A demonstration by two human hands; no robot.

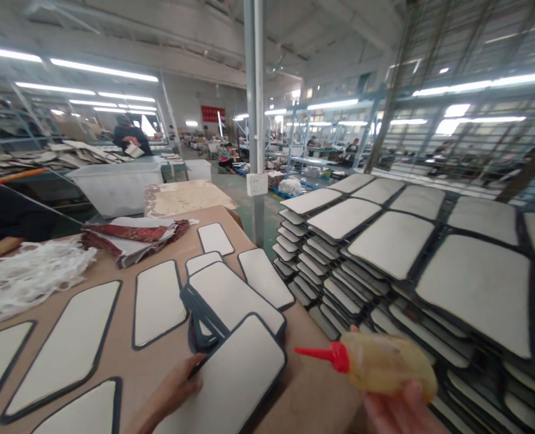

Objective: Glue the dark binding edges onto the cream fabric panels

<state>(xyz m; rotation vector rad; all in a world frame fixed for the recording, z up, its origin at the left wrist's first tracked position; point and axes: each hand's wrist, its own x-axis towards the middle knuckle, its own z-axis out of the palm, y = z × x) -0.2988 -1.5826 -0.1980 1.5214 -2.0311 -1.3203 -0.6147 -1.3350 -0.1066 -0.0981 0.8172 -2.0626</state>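
Observation:
My left hand (184,386) grips the left edge of a cream panel with a dark border (240,374), held tilted at the table's near side. My right hand (400,407) is wrapped round a squeeze bottle (385,364) of yellowish liquid. Its red nozzle points left, towards the panel but apart from it. Just beyond the held panel lies a stack of similar panels (234,295), partly covered by it. More dark-edged panels, such as one panel (159,301) left of the stack, lie flat on the brown tabletop (129,361).
At the right rise tall layered stacks of panels (389,241). White stringy material (32,274) and folded red-patterned fabric (136,238) lie at the table's left, beside another person's arm (0,248). A white bin (118,187) and a metal post (255,120) stand beyond.

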